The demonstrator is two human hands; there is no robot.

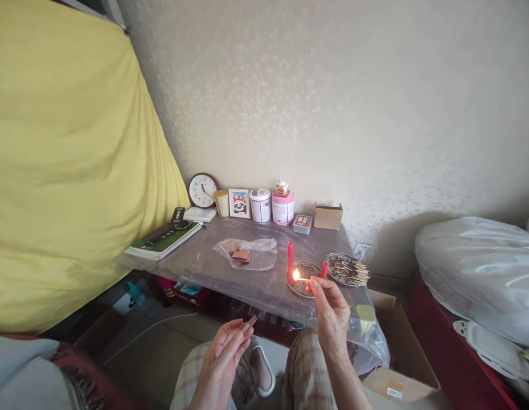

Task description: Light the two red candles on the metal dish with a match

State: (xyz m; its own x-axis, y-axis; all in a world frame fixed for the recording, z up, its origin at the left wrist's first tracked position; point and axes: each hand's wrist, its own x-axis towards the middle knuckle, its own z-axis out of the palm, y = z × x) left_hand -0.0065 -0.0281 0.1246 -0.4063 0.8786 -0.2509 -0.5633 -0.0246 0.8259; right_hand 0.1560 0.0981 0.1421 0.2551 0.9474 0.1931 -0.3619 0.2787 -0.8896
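My right hand (pixel 330 312) pinches a burning match (pixel 299 277), its flame beside a tall red candle (pixel 290 259) that stands at the edge of a round metal plate (pixel 302 286). A shorter red candle (pixel 324 269) stands on the plate's right side, just above my fingertips. My left hand (pixel 224 356) is lower, over my lap, and holds a small matchbox (pixel 249 324) between fingers and thumb. A second metal plate (pixel 339 259) to the right carries several matchsticks (pixel 353 272).
The low table (pixel 213 265) is covered with clear plastic. On it lie a plastic bag (pixel 251 250) with small brown boxes, books (pixel 164 240), a clock (pixel 203 189), jars (pixel 261 205), a cardboard box (pixel 328 216). A yellow cloth (pixel 68 171) hangs left; a bagged bundle (pixel 478 273) sits right.
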